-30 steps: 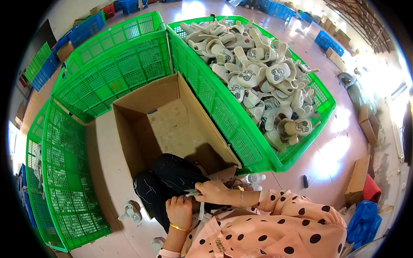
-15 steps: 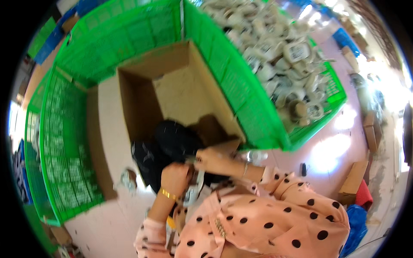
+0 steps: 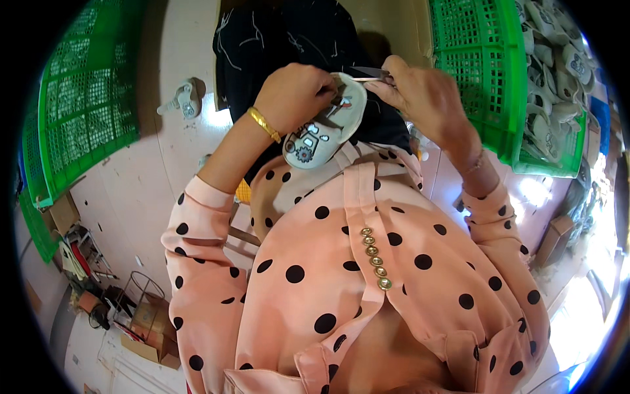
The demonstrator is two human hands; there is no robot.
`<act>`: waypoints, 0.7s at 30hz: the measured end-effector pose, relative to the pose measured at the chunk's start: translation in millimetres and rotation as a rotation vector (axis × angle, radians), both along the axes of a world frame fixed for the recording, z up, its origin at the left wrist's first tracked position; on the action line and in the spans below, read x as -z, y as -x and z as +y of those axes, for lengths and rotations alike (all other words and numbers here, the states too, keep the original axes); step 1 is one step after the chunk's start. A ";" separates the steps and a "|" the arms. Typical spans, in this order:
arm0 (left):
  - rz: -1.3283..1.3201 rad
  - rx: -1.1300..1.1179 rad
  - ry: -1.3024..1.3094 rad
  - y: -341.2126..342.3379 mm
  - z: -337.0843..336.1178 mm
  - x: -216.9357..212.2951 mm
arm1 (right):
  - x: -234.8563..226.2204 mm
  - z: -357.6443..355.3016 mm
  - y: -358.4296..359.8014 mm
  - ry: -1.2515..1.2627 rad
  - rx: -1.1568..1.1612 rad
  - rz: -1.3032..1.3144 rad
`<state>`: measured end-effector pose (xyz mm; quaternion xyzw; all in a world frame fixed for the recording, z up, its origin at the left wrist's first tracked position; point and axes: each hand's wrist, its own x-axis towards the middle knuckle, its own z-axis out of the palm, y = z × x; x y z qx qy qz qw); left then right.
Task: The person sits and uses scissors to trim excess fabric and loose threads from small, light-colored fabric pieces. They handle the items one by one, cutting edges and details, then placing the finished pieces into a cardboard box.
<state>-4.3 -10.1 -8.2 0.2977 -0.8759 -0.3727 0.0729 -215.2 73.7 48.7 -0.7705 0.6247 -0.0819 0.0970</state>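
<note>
Far left there's a green crate (image 3: 85,125) and one stray shoe (image 3: 184,98) on the floor; left hand (image 3: 295,98) is clamped on a small pale shoe (image 3: 325,131) over the lap, steadying it; right hand (image 3: 420,98) pinches small scissors (image 3: 369,73) at its edge, looks like trimming; more shoes fill the crate on the right (image 3: 492,79).

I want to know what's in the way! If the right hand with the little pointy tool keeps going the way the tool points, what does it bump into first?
Probably the small pale shoe. The right hand aims its tool leftward at the shoe's upper edge, with the left hand just beyond. Depth is hard to judge.
</note>
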 end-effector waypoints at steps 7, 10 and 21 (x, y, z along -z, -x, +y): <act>0.019 0.038 -0.029 1.2 -3.2 3.7 | -18.3 -12.2 -4.8 0.050 -0.394 0.370; 0.030 0.079 0.009 1.6 -6.4 3.5 | -21.3 -20.3 -13.5 0.002 -0.485 0.484; 0.073 0.190 -0.050 13.4 -19.1 -6.2 | -6.6 -41.8 -7.0 -0.085 -0.676 0.738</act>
